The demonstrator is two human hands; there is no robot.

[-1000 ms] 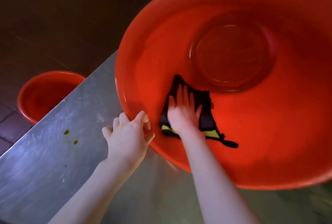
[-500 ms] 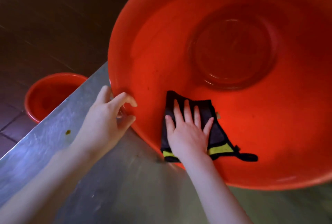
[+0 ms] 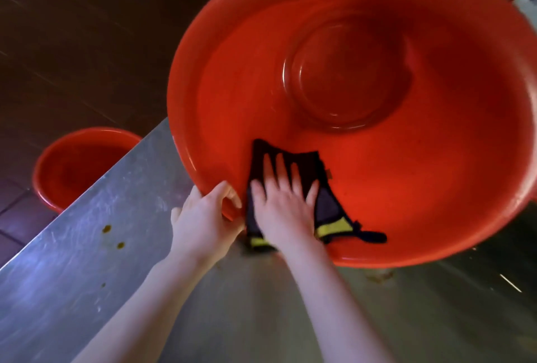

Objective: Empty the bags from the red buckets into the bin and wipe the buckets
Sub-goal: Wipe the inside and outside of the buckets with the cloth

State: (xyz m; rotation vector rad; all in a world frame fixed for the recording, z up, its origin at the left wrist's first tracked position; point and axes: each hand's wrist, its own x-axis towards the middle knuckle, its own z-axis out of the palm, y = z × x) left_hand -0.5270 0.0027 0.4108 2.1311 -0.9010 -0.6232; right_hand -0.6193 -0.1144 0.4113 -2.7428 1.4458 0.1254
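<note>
In the centre and right of the frame, the large red bucket (image 3: pixel 377 118) stands tilted on the steel tabletop (image 3: pixel 96 246) with no bag in it, so the wiping seems under way: the right hand (image 3: pixel 283 202) presses a dark cloth (image 3: pixel 325 211) flat-fingered against its inner wall while the left hand (image 3: pixel 203 220) grips the rim. At the left edge, a second red bucket (image 3: pixel 78 165) sits on the floor, apparently bagless too; whether it has been wiped cannot be told.

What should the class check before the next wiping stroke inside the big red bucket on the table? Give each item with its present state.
1. Left hand holds the bucket by its rim: ok, fingers curled over it.
2. Right hand flat on the cloth: ok.
3. Cloth against the inner wall: ok, near the rim.
4. Bucket free of bags: ok, none visible.
5. Bucket floor wiped: cannot tell.
6. Table clean: not ok, brown spots.
</note>
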